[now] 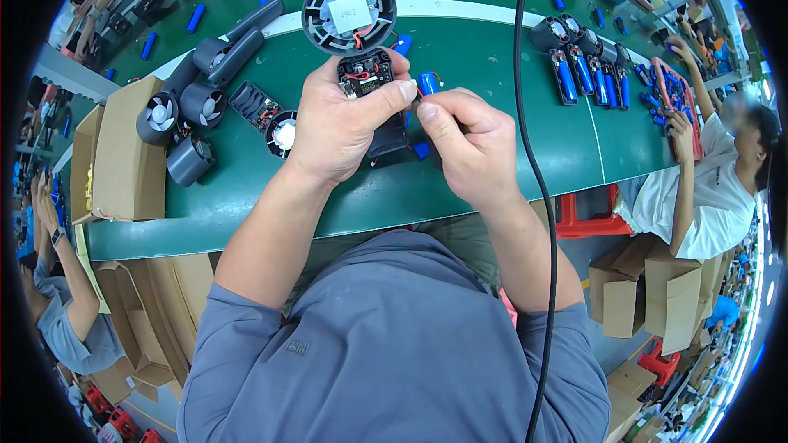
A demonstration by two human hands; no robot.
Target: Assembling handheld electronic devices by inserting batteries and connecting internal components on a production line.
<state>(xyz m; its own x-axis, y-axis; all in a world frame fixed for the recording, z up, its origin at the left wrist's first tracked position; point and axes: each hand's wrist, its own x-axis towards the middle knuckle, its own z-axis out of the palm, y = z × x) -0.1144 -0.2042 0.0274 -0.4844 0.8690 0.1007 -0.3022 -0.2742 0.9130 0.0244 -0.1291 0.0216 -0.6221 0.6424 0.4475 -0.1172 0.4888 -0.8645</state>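
Green matting covers the long work surface (492, 172), which curves away toward the far side with a white stripe along it; co-workers sit on both sides, and cardboard boxes (123, 156) stand at the near left.

Over the middle of the surface the person holds a partly assembled black handheld fan (361, 57). Its long axis runs near to far, the round fan head at the far end and the open handle with a small circuit board (366, 74) nearer. The left hand (345, 123) is wrapped tight around that handle from the left. The right hand (464, 143), touching the left, pinches a blue cylindrical battery (427, 82) just right of the board, joined to it by thin red wires. Both hands sit equally close to the fan.

Dark grey fan housings (189, 115) lie to the left, more blue cells in open handles (583, 74) to the far right, and a black cable (538, 180) hangs across the view.
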